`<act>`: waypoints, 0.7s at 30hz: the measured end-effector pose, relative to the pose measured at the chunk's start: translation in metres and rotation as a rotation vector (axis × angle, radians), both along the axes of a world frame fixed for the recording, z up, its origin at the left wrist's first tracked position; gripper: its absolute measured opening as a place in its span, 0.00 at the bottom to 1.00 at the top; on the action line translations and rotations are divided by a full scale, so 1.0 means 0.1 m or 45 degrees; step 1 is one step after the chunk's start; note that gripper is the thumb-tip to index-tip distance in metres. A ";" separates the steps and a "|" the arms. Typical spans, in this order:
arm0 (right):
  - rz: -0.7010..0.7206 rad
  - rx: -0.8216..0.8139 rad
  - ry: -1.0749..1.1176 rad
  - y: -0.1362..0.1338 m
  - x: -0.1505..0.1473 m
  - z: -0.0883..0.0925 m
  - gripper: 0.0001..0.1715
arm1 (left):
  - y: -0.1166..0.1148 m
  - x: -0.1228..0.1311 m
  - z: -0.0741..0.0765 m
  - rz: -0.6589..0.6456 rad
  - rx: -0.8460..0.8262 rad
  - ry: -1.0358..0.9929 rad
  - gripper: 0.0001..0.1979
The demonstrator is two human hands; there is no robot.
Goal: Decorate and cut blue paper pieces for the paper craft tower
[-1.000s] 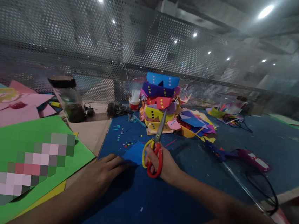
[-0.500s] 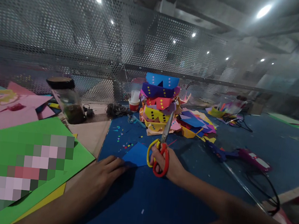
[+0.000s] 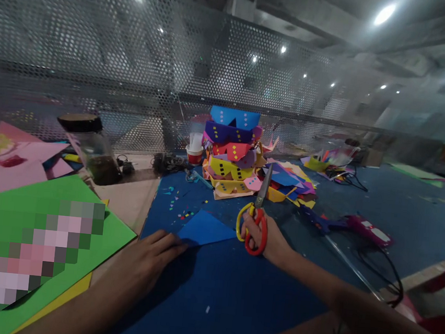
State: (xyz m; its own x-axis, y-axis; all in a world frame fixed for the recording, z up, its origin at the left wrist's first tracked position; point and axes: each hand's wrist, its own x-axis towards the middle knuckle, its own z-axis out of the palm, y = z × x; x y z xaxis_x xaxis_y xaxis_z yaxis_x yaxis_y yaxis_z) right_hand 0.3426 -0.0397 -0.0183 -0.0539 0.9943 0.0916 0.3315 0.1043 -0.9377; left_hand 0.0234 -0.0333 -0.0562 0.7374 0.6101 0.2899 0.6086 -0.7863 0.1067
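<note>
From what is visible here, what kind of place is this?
Probably an indoor craft workspace: the right hand holds scissors, a stack of colourful cut-paper pieces stands on the blue table, and a likely glue gun lies on the right.

The left hand (image 3: 154,257) hides one corner of the blue paper (image 3: 205,229).

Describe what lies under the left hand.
The left hand covers the left corner of the blue paper; blue tabletop shows around the paper. How far it runs beneath, and anything else there, is hidden.
</note>
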 end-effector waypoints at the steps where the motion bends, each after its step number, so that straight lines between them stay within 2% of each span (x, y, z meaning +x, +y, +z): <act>1: -0.006 0.008 0.012 -0.01 0.00 0.00 0.26 | 0.01 0.00 -0.01 -0.004 0.001 -0.005 0.24; 6: 0.010 0.003 0.107 -0.02 -0.08 -0.02 0.22 | 0.03 -0.01 -0.04 -0.011 -0.004 -0.044 0.24; 14: -0.081 0.046 -0.061 0.03 0.23 -0.03 0.30 | 0.05 -0.01 -0.04 -0.014 0.011 -0.057 0.24; 21: -0.081 0.080 -0.019 -0.01 0.16 0.06 0.28 | 0.04 -0.03 -0.05 -0.018 -0.005 -0.050 0.24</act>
